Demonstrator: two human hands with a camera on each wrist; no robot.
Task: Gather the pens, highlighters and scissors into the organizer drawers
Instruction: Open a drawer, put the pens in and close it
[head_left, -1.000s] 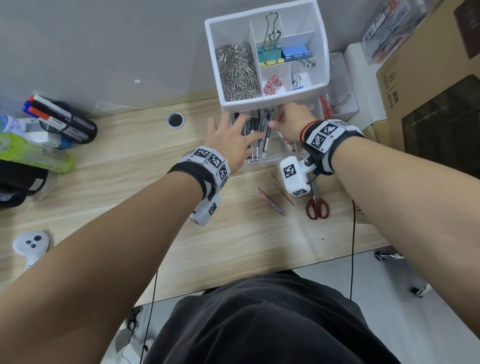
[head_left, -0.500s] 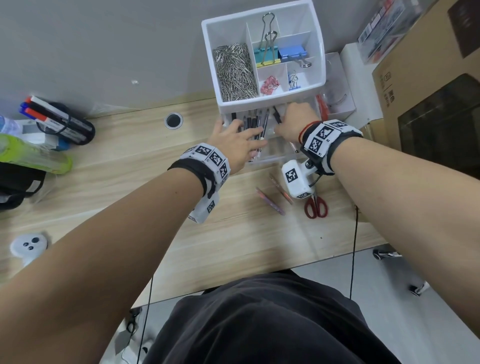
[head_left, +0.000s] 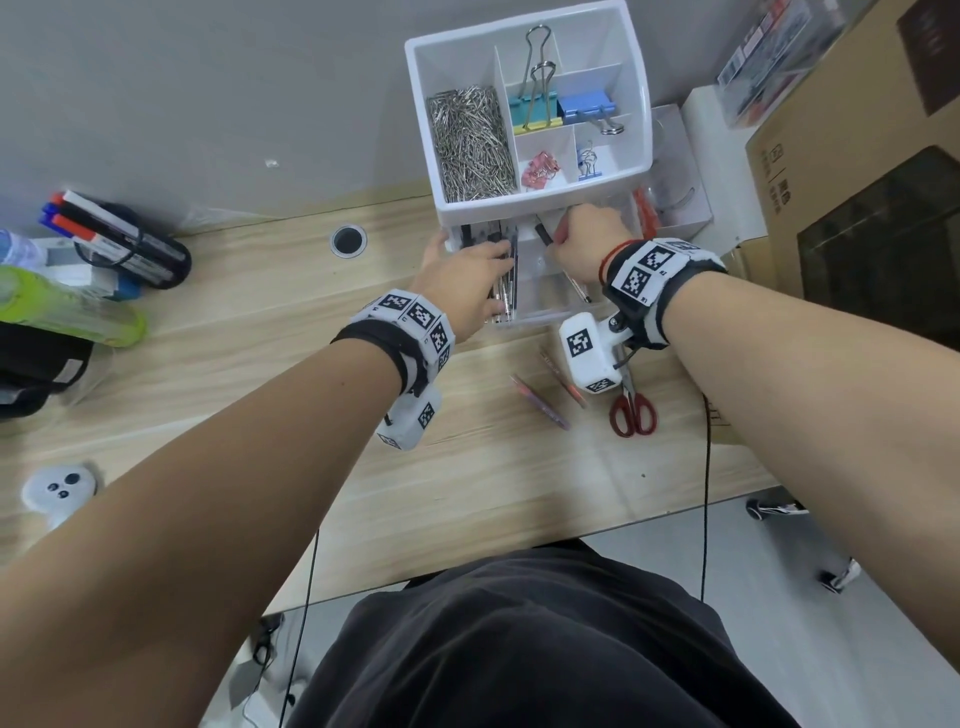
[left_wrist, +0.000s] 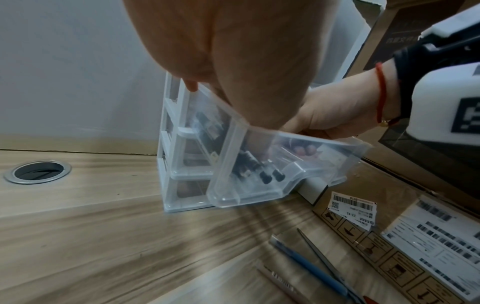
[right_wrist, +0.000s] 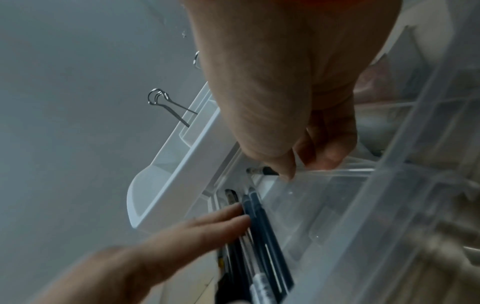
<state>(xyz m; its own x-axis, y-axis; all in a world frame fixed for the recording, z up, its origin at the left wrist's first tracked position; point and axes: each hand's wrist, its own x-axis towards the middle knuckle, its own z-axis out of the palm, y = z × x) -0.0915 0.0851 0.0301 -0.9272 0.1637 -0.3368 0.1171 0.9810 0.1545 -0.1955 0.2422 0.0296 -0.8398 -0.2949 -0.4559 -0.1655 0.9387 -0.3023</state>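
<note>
The white organizer (head_left: 524, 205) stands at the back of the desk with its clear top drawer (head_left: 540, 306) pulled out. My left hand (head_left: 467, 275) lies flat, fingers straight, on several dark pens (right_wrist: 259, 222) in the drawer's left side. My right hand (head_left: 582, 239) pinches a black pen (head_left: 543, 234) over the drawer's back right part; its tip (right_wrist: 261, 170) shows under the fingers. Two pens (head_left: 540, 402) and red-handled scissors (head_left: 631, 410) lie on the desk in front of the drawer.
The organizer's top tray holds paper clips (head_left: 470, 143) and binder clips. Markers in a black holder (head_left: 119, 244), a green bottle (head_left: 67, 312) and a white controller (head_left: 57, 488) sit at the left. Cardboard boxes (head_left: 857, 208) crowd the right. A cable hole (head_left: 348, 240) is left of the organizer.
Both hands have reached further into the drawer toward the organizer. The left fingers have slid along the pens, and the right hand has carried its black pen toward the drawer's back.
</note>
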